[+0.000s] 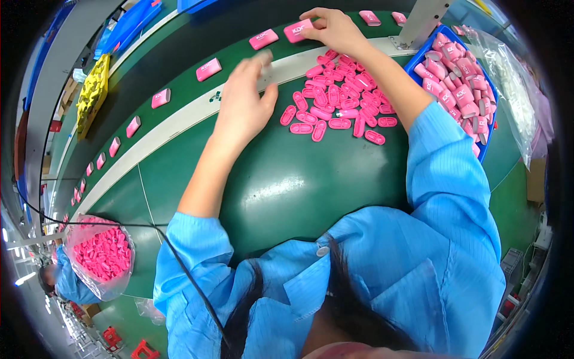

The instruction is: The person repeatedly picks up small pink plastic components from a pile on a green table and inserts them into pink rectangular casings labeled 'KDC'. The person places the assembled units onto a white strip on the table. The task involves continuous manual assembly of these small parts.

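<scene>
My right hand reaches to the far strip of the table and pinches a pink shell-like casing with white lettering between thumb and fingers. To its left, another pink casing lies on the green strip, apart from both hands. My left hand hovers over the white rail, slightly blurred, thumb apart from the fingers, with nothing visible in it. A further pink casing lies just beyond its fingers. Between my arms is a loose pile of small oval pink caps, some with a slot showing.
A blue bin of pink casings stands at the right, beside a metal post and clear plastic bag. More casings line the curved green strip. At the lower left, a bag of pink caps sits near a black cable.
</scene>
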`<state>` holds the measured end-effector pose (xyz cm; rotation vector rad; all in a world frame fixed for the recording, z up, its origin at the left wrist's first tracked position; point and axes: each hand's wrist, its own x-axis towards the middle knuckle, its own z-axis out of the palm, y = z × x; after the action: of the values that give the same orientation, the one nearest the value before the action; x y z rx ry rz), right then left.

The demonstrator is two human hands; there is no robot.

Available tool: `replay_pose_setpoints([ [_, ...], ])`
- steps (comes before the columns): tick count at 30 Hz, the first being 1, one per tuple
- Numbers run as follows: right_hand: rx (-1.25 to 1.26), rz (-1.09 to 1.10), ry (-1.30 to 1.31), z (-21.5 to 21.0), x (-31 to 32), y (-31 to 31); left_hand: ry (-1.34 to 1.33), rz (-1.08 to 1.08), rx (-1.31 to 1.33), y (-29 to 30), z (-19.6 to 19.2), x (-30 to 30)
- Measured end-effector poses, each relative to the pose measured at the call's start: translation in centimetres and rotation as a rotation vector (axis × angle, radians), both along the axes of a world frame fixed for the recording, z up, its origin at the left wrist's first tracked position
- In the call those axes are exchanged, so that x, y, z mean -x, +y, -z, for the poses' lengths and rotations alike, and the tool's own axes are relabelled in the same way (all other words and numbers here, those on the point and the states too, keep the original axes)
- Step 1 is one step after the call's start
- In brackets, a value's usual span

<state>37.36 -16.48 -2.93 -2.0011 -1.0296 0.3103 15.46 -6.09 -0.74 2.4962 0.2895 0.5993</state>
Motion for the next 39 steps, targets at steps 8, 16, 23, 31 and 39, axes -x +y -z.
replay_pose_setpoints([
  [8, 0.372, 0.301, -0.586, 0.9, -7.9, -0.4, 0.233, 0.049, 0.032, -2.8, -0.4, 3.1],
  [16, 0.431, 0.137, -0.388, -4.8, -5.3, -4.2, 0.173, 0.062, 0.111, -1.2, -0.2, 0.7],
  [23, -0.206, -0.253, 0.525, -3.4, 4.0, -4.0, -0.029, 0.139, 1.187, -0.1, 0.9, -2.5],
  [31, -0.257, -0.208, 0.710, -0.7, 5.3, -4.4, -0.181, -0.020, 1.084, -1.7, 1.4, -3.3],
  [39, -0.353, -0.171, 0.685, -1.1, 5.7, -4.8, -0.145, 0.016, 0.879, -1.6, 1.3, -3.3],
])
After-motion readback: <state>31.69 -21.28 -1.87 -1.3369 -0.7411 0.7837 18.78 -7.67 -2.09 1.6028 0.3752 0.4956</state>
